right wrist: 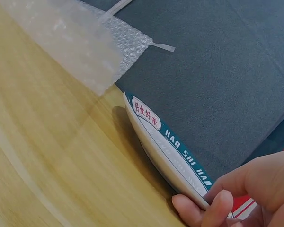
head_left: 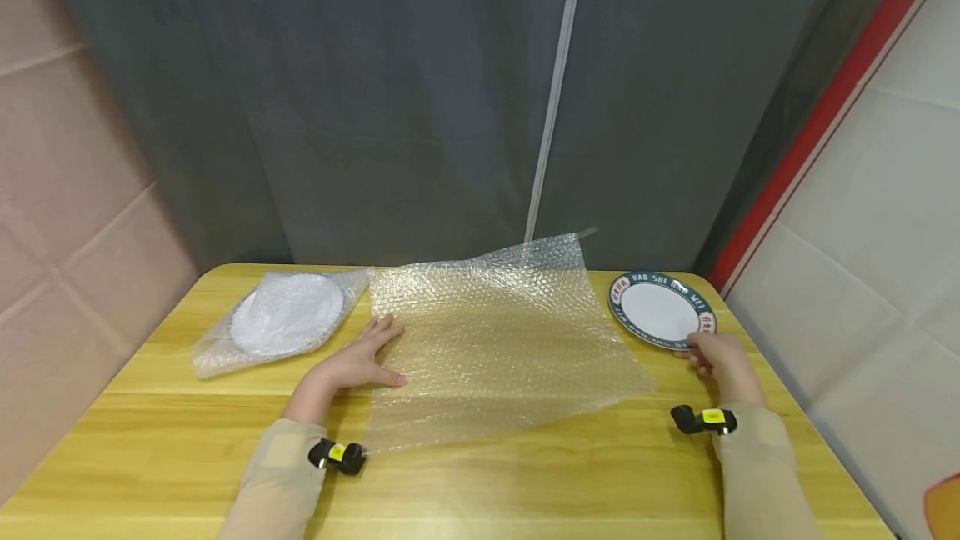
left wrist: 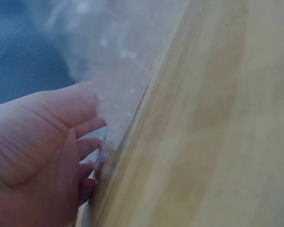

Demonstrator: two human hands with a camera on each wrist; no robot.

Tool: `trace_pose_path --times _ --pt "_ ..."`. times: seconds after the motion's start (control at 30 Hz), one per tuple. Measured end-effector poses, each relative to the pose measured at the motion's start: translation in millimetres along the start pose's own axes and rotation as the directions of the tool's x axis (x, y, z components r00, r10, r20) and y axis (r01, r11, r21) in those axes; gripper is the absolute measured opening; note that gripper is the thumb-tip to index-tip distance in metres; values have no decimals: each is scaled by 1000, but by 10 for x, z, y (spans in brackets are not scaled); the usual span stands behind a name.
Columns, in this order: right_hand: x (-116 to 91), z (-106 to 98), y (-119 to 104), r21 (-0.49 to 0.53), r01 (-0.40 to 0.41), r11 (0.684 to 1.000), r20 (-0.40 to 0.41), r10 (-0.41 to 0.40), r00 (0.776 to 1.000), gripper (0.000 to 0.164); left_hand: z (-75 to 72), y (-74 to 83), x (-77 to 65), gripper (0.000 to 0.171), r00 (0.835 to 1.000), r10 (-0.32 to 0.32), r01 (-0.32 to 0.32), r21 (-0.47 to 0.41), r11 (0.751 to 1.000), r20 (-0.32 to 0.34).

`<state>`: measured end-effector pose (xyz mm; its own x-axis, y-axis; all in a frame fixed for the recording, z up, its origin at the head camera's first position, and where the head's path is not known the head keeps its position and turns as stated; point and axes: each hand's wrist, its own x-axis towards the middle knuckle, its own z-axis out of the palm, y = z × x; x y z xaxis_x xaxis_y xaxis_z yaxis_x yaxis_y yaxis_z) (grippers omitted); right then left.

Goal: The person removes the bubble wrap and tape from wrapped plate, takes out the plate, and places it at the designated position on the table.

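On the table's right side lies a white plate [head_left: 658, 312] with a dark green lettered rim. My right hand [head_left: 718, 357] pinches its near right edge; in the right wrist view the plate [right wrist: 173, 153] is tilted, thumb and fingers on its rim. A sheet of clear bubble wrap [head_left: 487, 348] is spread over the middle of the table. My left hand [head_left: 356, 361] rests on the sheet's left edge with fingers spread. In the left wrist view, the left hand [left wrist: 42, 151] touches the blurred bubble wrap [left wrist: 128, 52].
At the left of the wooden table [head_left: 510, 490] lies a bubble-wrapped plate [head_left: 288, 315]. Behind the table hangs a dark grey curtain [head_left: 405, 107]. Pale walls stand on both sides, the right one [head_left: 862, 232] bordered with red. The sheet's far edge reaches the table's back.
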<state>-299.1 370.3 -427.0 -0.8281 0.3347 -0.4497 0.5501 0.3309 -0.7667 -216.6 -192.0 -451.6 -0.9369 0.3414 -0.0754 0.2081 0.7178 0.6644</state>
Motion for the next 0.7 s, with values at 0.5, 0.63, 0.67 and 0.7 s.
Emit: trace_pose_path --times 0.5,0.63,0.67,0.7 --pt "-18 -43 4 -70 66 995 11 -65 998 35 -18 -32 -13 93 999 38 -39 -39 999 -7" --pt "-40 -50 -3 -69 72 995 -1 -72 997 30 -30 -40 -16 91 999 51 -51 -62 997 -14" --pt "-44 -51 -5 -66 72 995 -3 -73 997 31 -35 -40 -18 91 998 58 -59 -66 996 -17" --pt "-49 -49 -7 -66 71 995 -5 -72 997 31 -39 -38 -21 90 998 60 -61 -73 995 -19"
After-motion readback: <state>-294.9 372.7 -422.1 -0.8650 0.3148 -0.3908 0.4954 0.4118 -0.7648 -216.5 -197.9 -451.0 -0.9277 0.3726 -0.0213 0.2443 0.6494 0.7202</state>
